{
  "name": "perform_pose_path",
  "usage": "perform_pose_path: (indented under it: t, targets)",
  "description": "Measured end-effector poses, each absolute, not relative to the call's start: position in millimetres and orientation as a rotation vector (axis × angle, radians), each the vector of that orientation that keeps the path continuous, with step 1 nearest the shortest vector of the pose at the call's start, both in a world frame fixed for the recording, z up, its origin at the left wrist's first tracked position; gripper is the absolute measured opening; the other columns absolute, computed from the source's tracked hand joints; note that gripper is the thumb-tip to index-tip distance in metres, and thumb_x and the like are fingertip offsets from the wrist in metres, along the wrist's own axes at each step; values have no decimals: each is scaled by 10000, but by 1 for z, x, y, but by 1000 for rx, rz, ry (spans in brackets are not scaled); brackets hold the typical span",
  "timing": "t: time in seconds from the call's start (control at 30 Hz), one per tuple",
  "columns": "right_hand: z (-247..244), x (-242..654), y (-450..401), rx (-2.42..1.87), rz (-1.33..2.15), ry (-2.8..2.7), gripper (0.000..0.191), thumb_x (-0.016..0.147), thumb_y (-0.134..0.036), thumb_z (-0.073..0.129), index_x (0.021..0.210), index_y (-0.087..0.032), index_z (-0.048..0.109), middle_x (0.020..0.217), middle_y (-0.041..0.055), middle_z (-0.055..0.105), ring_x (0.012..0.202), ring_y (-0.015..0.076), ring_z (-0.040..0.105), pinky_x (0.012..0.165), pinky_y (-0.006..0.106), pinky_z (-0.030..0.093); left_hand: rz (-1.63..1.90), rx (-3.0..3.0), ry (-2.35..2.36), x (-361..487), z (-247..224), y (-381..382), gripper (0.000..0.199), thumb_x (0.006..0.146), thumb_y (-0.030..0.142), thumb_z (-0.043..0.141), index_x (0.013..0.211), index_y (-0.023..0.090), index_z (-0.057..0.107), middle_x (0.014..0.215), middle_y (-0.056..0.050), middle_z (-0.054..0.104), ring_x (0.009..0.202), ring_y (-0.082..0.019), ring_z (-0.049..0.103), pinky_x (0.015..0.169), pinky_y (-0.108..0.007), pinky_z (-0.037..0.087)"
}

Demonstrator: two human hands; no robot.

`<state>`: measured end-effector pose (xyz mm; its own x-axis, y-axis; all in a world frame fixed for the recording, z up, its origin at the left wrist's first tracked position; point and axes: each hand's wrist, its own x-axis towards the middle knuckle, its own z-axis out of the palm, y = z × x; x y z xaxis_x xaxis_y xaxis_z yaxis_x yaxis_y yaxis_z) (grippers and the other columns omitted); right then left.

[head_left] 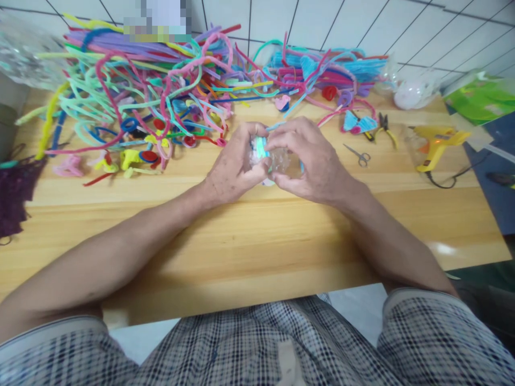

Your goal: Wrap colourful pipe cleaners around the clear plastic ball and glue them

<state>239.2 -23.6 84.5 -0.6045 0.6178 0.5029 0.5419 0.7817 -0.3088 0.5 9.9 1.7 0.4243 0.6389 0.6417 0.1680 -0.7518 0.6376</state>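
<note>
While the left fingers [260, 169] grip a shiny clear piece [261, 147], half-curled right fingers [286, 141] hold it too.

- We count two hands, one left hand [235, 169] and one right hand [311, 161].
- We see at least one clear, shimmering piece [260, 147] between them; fingers hide whether there are more.
- We find one yellow glue gun [436, 143], with one dark cord [441, 185].
- We count one pair of scissors [363, 158].
- We make out one pair of pliers [383, 127].
- We have one green packet [483, 101] at the right.
- We note one dark purple fabric piece [16, 193] at the left edge.
- We count two checked sleeves [434, 327].
- We cannot number the fuzzy stems [100, 40]: many, overlapping.
- We see one wooden tabletop [241, 246].
</note>
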Motion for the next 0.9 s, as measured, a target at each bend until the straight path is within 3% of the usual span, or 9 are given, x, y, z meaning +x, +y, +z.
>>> perform_pose_path:
  t: [0.33, 0.57, 0.9]
  targets:
    - [83, 240, -23, -920, 213, -2369, 364, 962, -369, 824, 1312, -339, 729, 1368, 89, 790, 1344, 373, 736, 1204, 671, 615, 1335, 2212, 691, 4, -2, 8, 597, 1154, 779, 537, 1527, 318, 474, 1451, -135, 663, 1371, -344, 695, 1187, -581, 620]
    - [80, 240, -20, -776, 147, -2333, 347, 953, -353, 795, 1284, -281, 720, 1285, 123, 792, 1245, 372, 773, 1103, 651, 643, 1345, 2203, 700, 5, -1, 8, 598, 1152, 779, 542, 1521, 313, 482, 1452, -131, 670, 1375, -337, 700, 1200, -563, 622]
    - [90, 236, -27, -1002, 321, -2336, 378, 923, -321, 854, 1285, -360, 751, 1394, 71, 790, 1402, 385, 716, 1254, 661, 589, 1292, 2187, 634, -4, 0, 8, 622, 1162, 798, 483, 1591, 348, 482, 1520, -121, 647, 1445, -368, 663, 1311, -600, 516]
